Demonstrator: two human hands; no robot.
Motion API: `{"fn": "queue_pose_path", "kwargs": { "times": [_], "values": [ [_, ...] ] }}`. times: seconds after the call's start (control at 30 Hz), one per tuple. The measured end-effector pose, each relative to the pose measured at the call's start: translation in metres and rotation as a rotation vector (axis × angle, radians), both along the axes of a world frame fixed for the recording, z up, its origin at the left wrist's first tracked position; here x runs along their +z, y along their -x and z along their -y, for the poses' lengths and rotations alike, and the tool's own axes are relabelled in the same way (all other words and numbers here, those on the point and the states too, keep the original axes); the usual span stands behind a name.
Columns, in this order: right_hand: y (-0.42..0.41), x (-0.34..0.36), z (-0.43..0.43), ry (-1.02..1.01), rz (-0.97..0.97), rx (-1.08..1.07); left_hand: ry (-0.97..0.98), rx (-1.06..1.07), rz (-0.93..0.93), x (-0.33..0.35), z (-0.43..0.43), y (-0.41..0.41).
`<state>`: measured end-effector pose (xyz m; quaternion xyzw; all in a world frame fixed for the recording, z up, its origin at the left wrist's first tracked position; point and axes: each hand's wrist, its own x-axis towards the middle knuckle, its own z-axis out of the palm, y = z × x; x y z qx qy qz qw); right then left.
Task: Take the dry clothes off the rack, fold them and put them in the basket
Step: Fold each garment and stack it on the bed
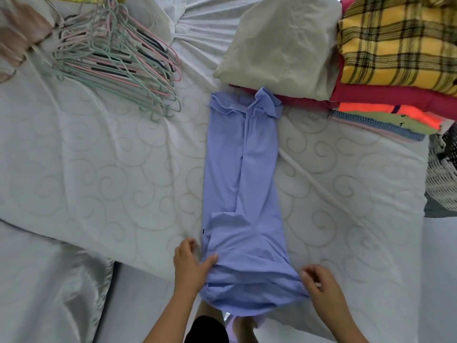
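A white quilted mattress (99, 169) (swirl-stitched) fills the view. Down its middle lies the blue garment (242, 194), folded into a long strip. Folded clothes (395, 45) are stacked at the far right, hangers (118, 60) are heaped far left, and a wicker basket (442, 184) stands at the right edge. The left hand (189, 266) and right hand (321, 285), apart, each pinch a near corner of the garment.

White quilted bed (99, 169): blue shirt (242, 181) mid, hangers (116, 60) far L, folded clothes (395, 58) far R
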<state>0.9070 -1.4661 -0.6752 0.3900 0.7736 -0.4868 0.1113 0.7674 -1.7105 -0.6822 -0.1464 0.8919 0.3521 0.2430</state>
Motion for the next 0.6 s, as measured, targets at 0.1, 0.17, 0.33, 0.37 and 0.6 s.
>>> {"fn": "queue_pose_path", "kwargs": {
  "times": [0.1, 0.17, 0.33, 0.37, 0.6],
  "values": [
    [0.016, -0.002, 0.003, 0.136, 0.144, -0.051, -0.138, 0.189, 0.273, 0.005, -0.005, -0.005],
    [0.018, -0.003, 0.009, 0.256, 0.216, -0.015, -0.215, 0.153, 0.408, 0.009, -0.004, -0.012],
    [0.007, 0.011, 0.003, 0.505, 0.231, -0.114, -0.436, 0.236, 0.476, 0.028, 0.009, -0.027],
    [0.005, 0.015, 0.0, 0.546, 0.226, -0.163, -0.469, 0.249, 0.482, 0.031, 0.012, -0.03],
    [0.049, 0.039, -0.02, 0.741, 0.115, -0.328, -0.404, 0.186, 0.437, 0.049, 0.008, -0.005]
  ]
}}
